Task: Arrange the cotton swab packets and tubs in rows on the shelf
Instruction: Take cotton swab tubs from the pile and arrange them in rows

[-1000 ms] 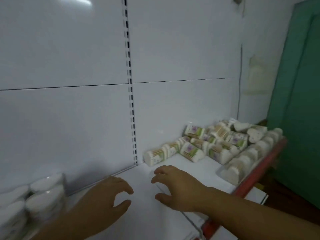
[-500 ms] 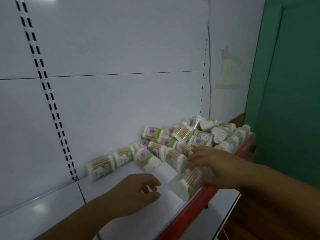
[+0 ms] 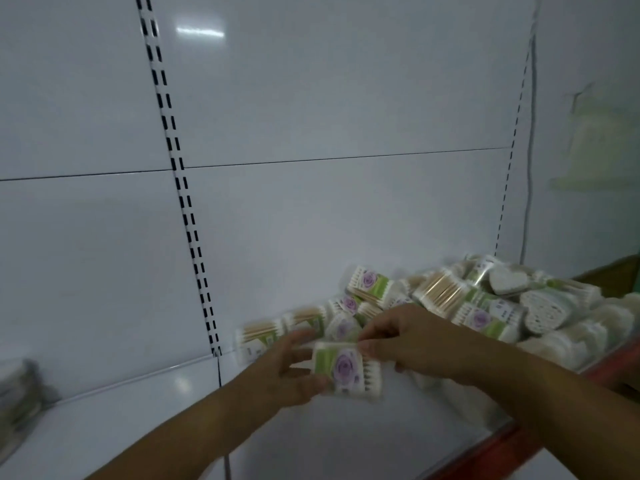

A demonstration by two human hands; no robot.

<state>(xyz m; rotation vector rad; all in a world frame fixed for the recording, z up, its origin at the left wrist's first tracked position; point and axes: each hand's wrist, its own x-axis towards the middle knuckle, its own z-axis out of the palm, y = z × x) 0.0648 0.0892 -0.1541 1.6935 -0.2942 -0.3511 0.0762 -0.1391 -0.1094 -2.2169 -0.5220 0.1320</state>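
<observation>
One swab packet [image 3: 346,370] is held between our hands: left hand [image 3: 284,372] grips its left edge, right hand [image 3: 412,341] pinches its top right corner. Packet is over the shelf [image 3: 311,445], just in front of the loose pile [image 3: 485,306] of packets and tubs.

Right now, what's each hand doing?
Left hand: holds the cotton swab packet by its left edge.
Right hand: pinches the same packet's right edge.
</observation>
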